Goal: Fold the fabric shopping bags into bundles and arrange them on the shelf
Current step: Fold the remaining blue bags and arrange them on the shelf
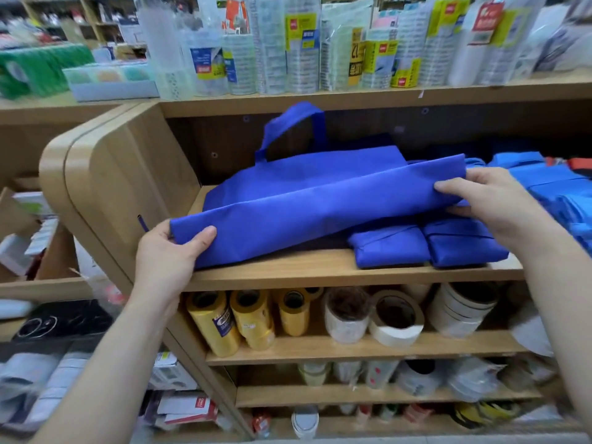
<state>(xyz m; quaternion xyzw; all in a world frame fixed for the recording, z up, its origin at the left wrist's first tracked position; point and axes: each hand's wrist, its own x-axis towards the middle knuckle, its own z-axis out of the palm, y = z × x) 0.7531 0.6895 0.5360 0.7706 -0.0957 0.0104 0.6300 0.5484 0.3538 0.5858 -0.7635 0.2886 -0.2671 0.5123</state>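
**Blue bag mid-fold on the shelf**

So the royal-blue fabric bag [307, 190] is lying flat across the wooden shelf [320, 277], long lower edge lifted and doubled over, one loop handle [293, 123] sticking up toward the back of the shelf. Left hand [169, 251] has the bag's near-left corner pinched, thumb on top of the cloth and the fingers curled underneath, so it's closed on the fabric. Right hand [490, 203] grips the right end of the same fold, thumb below and fingers laid over the top edge, also closed on it.

Right under that raised edge sit two finished bundles [429, 245] in the same blue, side by side and touching, at the front of the shelf. Further right there's a heap of lighter blue bags [551, 187], a bit blurry, with something red poking out behind.

The shelf below has yellow rolls [237, 318] and tape rolls [394, 318]. The shelf above is packed with clear packaged goods [320, 46].
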